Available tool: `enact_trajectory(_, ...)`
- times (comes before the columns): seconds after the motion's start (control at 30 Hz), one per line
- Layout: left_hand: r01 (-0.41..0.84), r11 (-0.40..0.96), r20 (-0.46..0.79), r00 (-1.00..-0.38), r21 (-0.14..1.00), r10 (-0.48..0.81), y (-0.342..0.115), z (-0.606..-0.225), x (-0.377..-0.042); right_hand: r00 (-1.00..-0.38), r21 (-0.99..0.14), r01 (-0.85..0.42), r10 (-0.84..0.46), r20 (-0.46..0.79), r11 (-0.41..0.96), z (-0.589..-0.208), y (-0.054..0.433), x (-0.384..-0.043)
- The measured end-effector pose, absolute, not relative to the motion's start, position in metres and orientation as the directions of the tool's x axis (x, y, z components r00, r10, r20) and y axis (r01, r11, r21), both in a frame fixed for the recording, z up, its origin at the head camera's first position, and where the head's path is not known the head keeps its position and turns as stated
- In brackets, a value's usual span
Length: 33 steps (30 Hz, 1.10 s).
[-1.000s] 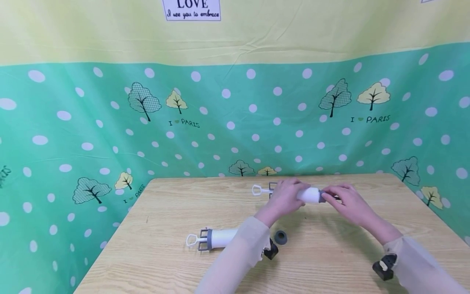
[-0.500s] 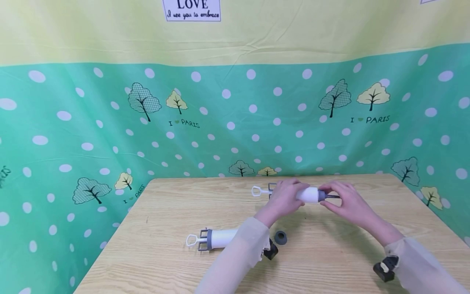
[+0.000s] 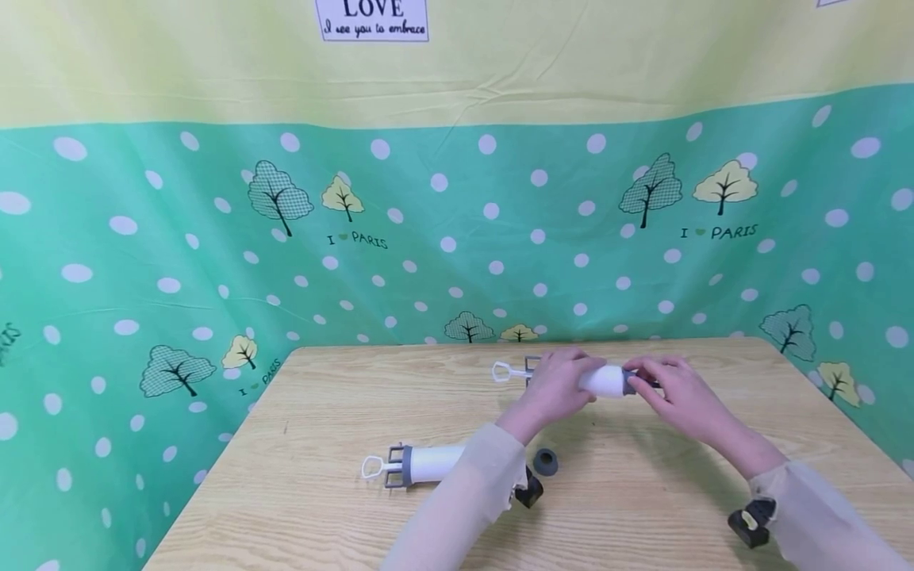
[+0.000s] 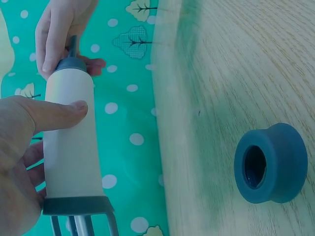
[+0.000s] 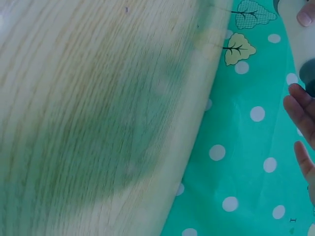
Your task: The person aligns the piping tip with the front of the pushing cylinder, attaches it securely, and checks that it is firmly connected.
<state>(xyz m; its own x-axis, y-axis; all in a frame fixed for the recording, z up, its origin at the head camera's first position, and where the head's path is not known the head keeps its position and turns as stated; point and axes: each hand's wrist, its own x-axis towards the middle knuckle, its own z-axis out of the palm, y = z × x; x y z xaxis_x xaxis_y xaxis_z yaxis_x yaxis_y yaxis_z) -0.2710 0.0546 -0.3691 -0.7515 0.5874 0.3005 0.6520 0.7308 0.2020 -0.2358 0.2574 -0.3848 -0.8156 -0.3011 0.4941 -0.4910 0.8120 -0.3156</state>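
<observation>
My left hand (image 3: 560,385) grips a syringe-like white tube (image 3: 607,381), its thumb lying across the barrel in the left wrist view. A white loop handle (image 3: 502,371) and a dark grey frame stick out at the tube's left end. At the right end sits a grey nozzle cap (image 4: 72,64) with a thin dark spout (image 4: 73,45). My right hand (image 3: 673,387) holds this cap between fingers and thumb. In the right wrist view only fingers (image 5: 301,114) show at the edge, beside the cap. The tube is held above the table.
A second white tube (image 3: 432,464) with a loop handle lies nearer on the wooden table (image 3: 343,396), partly hidden by my left forearm. A loose grey ring-shaped cap (image 3: 546,461) stands to its right. Patterned green cloth (image 3: 400,285) hangs behind the table.
My right hand's fingers shift around the nozzle cap: parted with the spout showing half a second ago, now closer together over it. The left hand and tube stay nearly in place.
</observation>
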Motion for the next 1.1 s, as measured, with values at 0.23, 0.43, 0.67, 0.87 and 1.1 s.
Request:
enact_trajectory(0.23, 0.65, 0.735, 0.316, -0.751, 0.195, 0.58, 0.0544, -0.3725, -0.274, -0.766, -0.249, -0.54, -0.347, 0.542, 0.804, -0.3868, 0.2592, -0.2373)
enact_trajectory(0.43, 0.654, 0.732, 0.328, -0.745, 0.192, 0.581, 0.0532, -0.3728, -0.2751, -0.661, -0.187, -0.628, -0.392, 0.639, 0.755, -0.3888, 0.2588, -0.242)
enact_trajectory(0.67, 0.649, 0.736, 0.31, -0.752, 0.192, 0.582, 0.0534, -0.3723, -0.2745, -0.678, -0.219, -0.622, -0.377, 0.631, 0.752, -0.3887, 0.258, -0.2409)
enact_trajectory(0.87, 0.654, 0.735, 0.311, -0.746, 0.178, 0.588, 0.0528, -0.3712, -0.2736, -0.7, -0.239, -0.61, -0.373, 0.608, 0.755, -0.3886, 0.2583, -0.2404)
enact_trajectory(1.1, 0.659, 0.732, 0.314, -0.742, 0.173, 0.593, 0.0532, -0.3738, -0.274, -0.69, -0.237, -0.622, -0.379, 0.617, 0.746, -0.3916, 0.2593, -0.2422)
